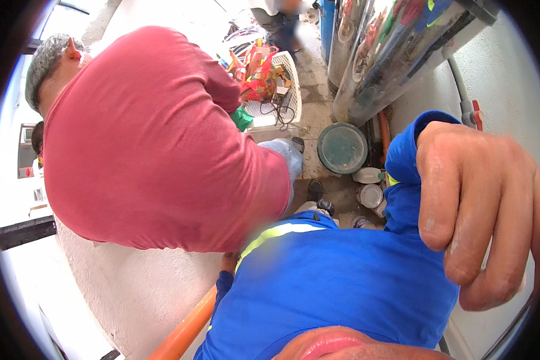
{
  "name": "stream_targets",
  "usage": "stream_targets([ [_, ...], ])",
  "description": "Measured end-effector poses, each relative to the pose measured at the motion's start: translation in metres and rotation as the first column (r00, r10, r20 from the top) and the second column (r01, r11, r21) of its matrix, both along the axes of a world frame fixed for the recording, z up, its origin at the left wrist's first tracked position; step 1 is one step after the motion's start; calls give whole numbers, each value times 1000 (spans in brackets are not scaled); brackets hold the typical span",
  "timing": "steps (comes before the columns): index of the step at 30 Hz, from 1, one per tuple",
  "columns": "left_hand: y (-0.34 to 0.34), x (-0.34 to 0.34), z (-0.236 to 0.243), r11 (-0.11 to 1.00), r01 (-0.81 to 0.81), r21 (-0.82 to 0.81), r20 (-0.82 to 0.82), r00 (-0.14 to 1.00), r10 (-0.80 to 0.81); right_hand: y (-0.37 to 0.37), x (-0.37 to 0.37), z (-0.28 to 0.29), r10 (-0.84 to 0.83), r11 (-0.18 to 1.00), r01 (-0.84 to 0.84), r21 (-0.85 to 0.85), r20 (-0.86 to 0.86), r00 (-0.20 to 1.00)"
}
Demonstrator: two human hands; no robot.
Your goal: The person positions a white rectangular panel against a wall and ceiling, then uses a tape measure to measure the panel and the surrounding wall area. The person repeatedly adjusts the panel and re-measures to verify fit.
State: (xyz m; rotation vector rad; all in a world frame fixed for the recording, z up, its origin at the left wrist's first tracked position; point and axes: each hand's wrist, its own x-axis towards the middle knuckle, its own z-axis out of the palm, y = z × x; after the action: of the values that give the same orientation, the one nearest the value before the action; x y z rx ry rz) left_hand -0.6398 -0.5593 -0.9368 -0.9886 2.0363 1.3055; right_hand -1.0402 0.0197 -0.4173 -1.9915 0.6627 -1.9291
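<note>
Right hand (480, 210) at right, against white wall (510, 72), fingers curled down, loosely together, nothing visibly held; blue sleeve (405, 162) just beside it. Left hand out of view. Below: person in blue shirt (336, 288) with reflective stripe, bent over. Left: person in red shirt (150, 144), also bent. Orange pipe (186, 330) at bottom. Floor: round green lid (342, 147), white basket (282, 99) of tools.

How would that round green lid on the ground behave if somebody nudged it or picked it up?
The round green lid lies flat on the concrete floor, so a push would probably slide it rather than roll it. It looks rigid, likely stiff in the hand. Its surface looks dusty and dull, so probably not slippery. Its weight cannot be told.
</note>
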Motion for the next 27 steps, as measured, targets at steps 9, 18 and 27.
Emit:
stream_targets([
  [9, 5, -29, 1, 997, 79, -17, -30, 996, -79, 28, 54, 15, -242, 970, 242, 9, 6, 970],
  [18, 15, -22, 10, 994, 98, -44, -11, 995, -98, 33, 56, 8, -215, 976, 214, -26, -21, 976],
  [27, 23, -21, 20, 993, 111, -50, 22, 994, -110, 35, 51, -4, -275, 960, 273, -67, -11, 961],
])
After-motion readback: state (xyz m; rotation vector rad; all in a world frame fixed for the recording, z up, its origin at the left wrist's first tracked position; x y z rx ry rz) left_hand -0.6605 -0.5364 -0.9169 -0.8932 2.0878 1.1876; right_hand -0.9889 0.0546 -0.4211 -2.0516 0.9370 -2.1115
